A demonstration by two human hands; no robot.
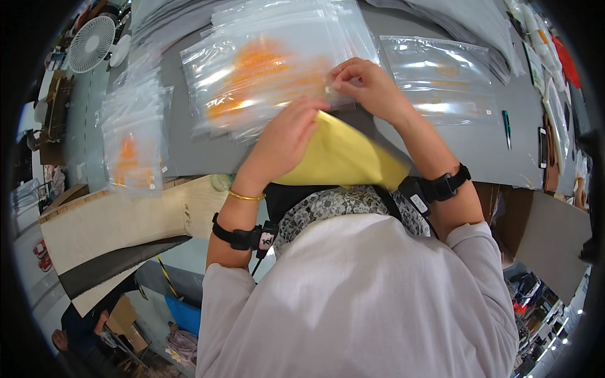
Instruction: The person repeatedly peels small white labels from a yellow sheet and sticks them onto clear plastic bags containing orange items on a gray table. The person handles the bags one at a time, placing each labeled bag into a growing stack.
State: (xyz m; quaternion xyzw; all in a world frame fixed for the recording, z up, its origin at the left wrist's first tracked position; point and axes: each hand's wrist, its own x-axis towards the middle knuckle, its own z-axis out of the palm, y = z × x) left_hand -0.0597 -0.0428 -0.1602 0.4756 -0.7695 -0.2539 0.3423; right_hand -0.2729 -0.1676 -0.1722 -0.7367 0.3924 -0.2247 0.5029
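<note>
You have one smooth yellow sheet (pixel 343 153); beyond it, one large heap of orange-printed clear plastic bags (pixel 277 69), too overlapped to count singly; left of it, one smaller such heap (pixel 129 146) and one round white fan (pixel 92 45); right of it, one slim green pen (pixel 507 130); flanking it, two black arm straps (pixel 237 239).

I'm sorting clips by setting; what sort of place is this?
Probably a workshop or packing area: a stack of clear plastic bags lies on a gray worktable, with a cardboard box near its edge.
</note>
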